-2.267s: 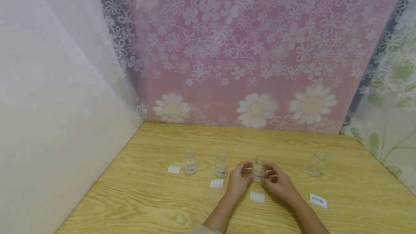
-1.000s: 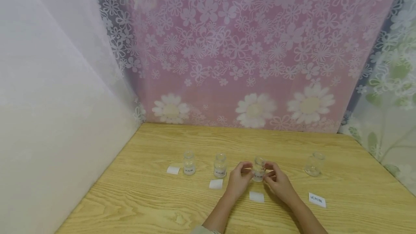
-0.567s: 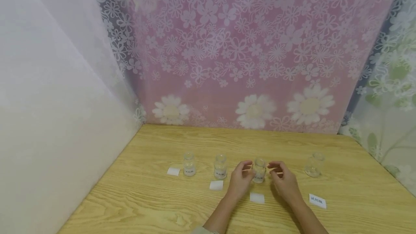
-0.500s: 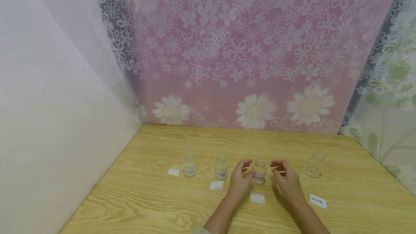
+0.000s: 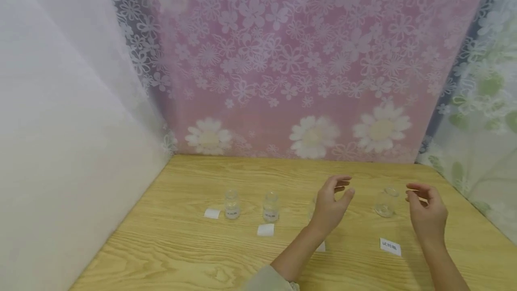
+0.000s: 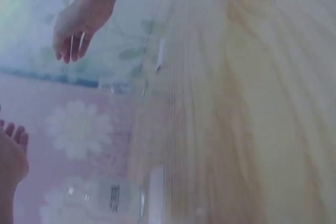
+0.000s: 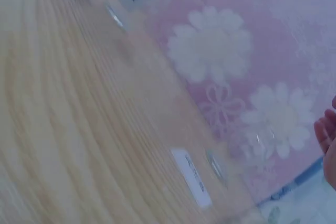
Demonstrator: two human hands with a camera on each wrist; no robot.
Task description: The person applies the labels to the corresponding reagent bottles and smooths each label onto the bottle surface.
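My left hand (image 5: 330, 203) hovers over the table in the head view, fingers loosely bent with nothing between them. Behind its wrist a third glass bottle (image 5: 312, 208) is mostly hidden. To the right, my right hand (image 5: 429, 212) is raised with relaxed fingers and holds nothing. Between the two hands a clear glass bottle (image 5: 385, 203) without a label stands on the table. In front of it lies a white paper label (image 5: 390, 246) printed with dark characters. The right wrist view shows that label (image 7: 192, 179) beside the faint bottle's base (image 7: 216, 167).
Two labelled glass bottles (image 5: 232, 205) (image 5: 270, 208) stand at the left on the wood-grain table (image 5: 194, 255). Blank white papers (image 5: 212, 213) (image 5: 265, 230) lie near them, and another paper (image 5: 321, 247) is partly behind my left forearm. A pink flowered curtain (image 5: 258, 102) hangs behind.
Both hands have let go of the third bottle, which bears a label in the earlier frames. They have moved right and up, to either side of the unlabelled bottle.
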